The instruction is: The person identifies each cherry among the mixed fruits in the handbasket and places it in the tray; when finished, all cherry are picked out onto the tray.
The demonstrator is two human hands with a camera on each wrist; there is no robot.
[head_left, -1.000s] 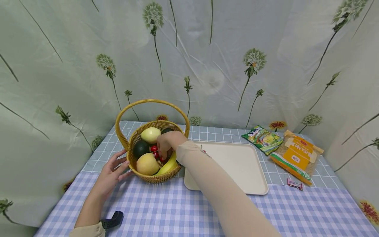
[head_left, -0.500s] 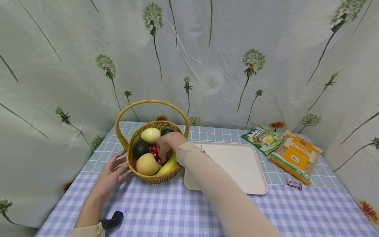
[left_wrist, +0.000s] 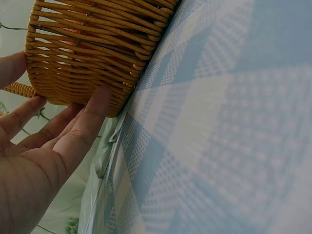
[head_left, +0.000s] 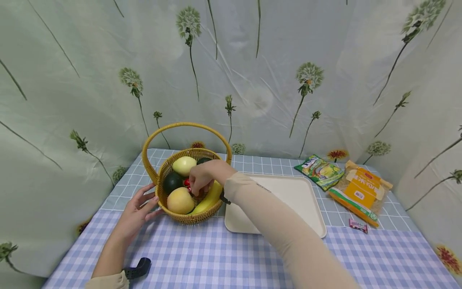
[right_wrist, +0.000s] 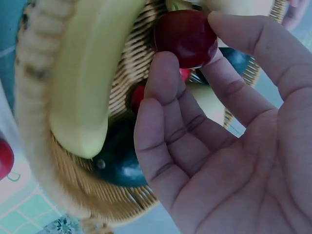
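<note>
My right hand (head_left: 202, 176) reaches into the wicker basket (head_left: 187, 220). In the right wrist view its thumb and fingertips pinch a dark red cherry (right_wrist: 185, 39) with a green stem. Around it lie a banana (head_left: 211, 200), a yellow round fruit (head_left: 180, 201), a dark green fruit (head_left: 172, 183) and a pale yellow-green fruit (head_left: 184, 165). Another dark green fruit (head_left: 203, 160) and more red cherries (head_left: 186, 182) show partly behind the hand. My left hand (head_left: 135, 210) touches the basket's left side, its fingers extended against the woven wall in the left wrist view.
A cream tray (head_left: 310, 204) lies right of the basket, partly under my right sleeve. Another cherry (right_wrist: 4, 158) shows at the right wrist view's left edge. A green snack bag (head_left: 321, 171), an orange-labelled bag (head_left: 361, 192) and a small pink packet (head_left: 358, 226) lie farther right.
My right hand has risen slightly in the basket, its wrist and forearm shifting right. The sleeve now covers the cherry on the tray. My left hand stays at the basket's side.
</note>
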